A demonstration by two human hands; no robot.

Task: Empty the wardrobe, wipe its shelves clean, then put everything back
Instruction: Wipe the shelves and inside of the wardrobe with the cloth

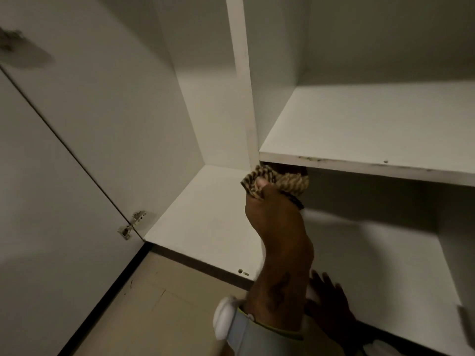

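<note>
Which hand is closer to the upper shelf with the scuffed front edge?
Left. The left hand, gripping a striped cloth, is just under the front edge of that upper shelf, near its left end. The right hand rests well below, on the lower shelf.

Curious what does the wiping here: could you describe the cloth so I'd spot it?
In the white wardrobe, follow the upright divider down to where the upper shelf meets it. Just under that shelf's front edge, the left hand grips a bunched cloth. Its tan and dark stripes are the only pattern among plain white boards.
</note>
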